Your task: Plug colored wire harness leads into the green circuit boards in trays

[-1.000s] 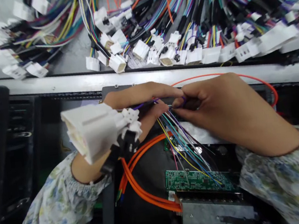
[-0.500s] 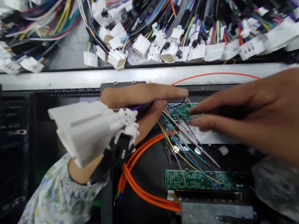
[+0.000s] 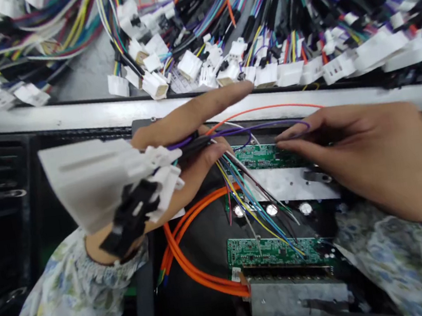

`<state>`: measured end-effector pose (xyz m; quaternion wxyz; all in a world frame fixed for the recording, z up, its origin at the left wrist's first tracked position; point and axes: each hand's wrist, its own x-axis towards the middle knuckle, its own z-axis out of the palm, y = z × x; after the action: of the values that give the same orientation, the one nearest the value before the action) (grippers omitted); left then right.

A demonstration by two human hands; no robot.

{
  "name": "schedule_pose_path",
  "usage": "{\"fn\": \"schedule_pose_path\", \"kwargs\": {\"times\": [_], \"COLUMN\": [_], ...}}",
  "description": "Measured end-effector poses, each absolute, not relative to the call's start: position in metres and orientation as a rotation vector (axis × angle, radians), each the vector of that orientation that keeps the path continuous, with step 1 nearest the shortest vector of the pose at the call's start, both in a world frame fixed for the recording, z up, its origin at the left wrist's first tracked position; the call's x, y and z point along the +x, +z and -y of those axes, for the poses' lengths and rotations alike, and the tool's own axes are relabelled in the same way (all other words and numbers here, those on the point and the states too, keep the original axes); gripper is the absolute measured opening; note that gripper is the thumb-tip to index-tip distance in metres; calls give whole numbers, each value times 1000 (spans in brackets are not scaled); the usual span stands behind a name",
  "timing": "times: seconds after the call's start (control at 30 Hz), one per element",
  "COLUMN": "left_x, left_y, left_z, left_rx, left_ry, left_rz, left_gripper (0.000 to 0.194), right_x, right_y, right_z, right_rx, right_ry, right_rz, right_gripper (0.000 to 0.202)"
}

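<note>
My left hand (image 3: 191,155) is closed round the black-taped stem of a wiring harness, its index finger stretched out to the right. A large white connector (image 3: 89,181) hangs from the harness on the left, with smaller white plugs and a black plug (image 3: 135,214) beside it. Loose coloured wires (image 3: 256,204) fan out below the thumb over the circuit boards. My right hand (image 3: 366,158) pinches a purple wire (image 3: 261,126) of this harness between thumb and fingertips, above the upper green circuit board (image 3: 257,158). The purple wire's tip is hidden in the fingers.
Several harnesses with white connectors (image 3: 155,85) lie on the grey surface beyond a metal rail (image 3: 100,115). Below my hands are a lower green circuit board (image 3: 277,247), a grey metal block (image 3: 298,291) and orange cables (image 3: 195,274). A dark frame stands left.
My right hand has taken hold of the purple wire and drawn it out to the right. My left index finger has lifted away from the thumb. The view has shifted slightly.
</note>
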<state>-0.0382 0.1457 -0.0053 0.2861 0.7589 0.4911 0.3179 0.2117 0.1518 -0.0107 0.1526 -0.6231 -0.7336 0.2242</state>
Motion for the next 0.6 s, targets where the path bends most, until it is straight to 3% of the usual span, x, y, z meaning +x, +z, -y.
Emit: {"fn": "schedule_pose_path", "kwargs": {"times": [0.1,0.33,0.6], "left_x": [-38,-37,-37], "left_y": [-6,-7,-8], "left_z": [-147,-150,-151], "left_rx": [2053,2083,2148], "left_ry": [892,925,953], "left_rz": [-1283,-1300,-1212], "left_gripper": [36,24,20], "right_x": [204,205,196], "right_y": [-17,-15,-5], "right_z": [-154,-152,-158], "right_rx": [-1771,-1718,-1920], "right_ry": [718,747,830], "right_rz": [2071,2129,2160], "right_gripper": [13,14,6]}}
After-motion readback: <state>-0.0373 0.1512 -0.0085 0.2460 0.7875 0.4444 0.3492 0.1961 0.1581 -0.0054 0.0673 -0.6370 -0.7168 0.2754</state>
